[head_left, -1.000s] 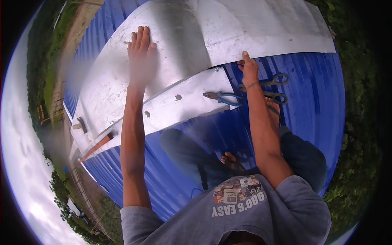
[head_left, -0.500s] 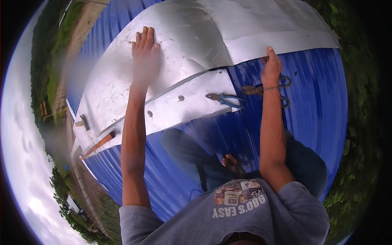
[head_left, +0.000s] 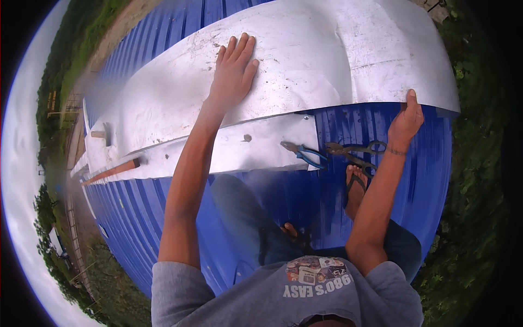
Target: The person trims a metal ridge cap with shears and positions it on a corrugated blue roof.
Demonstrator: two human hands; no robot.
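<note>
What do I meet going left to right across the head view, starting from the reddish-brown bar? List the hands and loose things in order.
Reddish-brown bar → left hand → blue-handled pliers → dark-handled snips → right hand.

a person is wearing a gray t-shirt (head_left: pixel 239 300), blue jeans (head_left: pixel 237 210) and a dark flip-flop (head_left: pixel 350 184).
the t-shirt is ending in short, loose sleeves (head_left: pixel 178 280) above the elbows, and its chest is carrying a graphic print (head_left: pixel 316 270), a patchwork of small pictures in orange-red, cream and dark tones with a pale boxy device among them; a curved row of whitish block lettering (head_left: pixel 318 289) is running beside it, appearing upside down. a thin, dark bracelet (head_left: pixel 396 151) is circling the right wrist, while the left hand (head_left: pixel 234 76) and right hand (head_left: pixel 406 122) are showing bare. the jeans are covering both legs in faded denim, and the flip-flop's strap is crossing the right foot (head_left: pixel 357 191).
</note>
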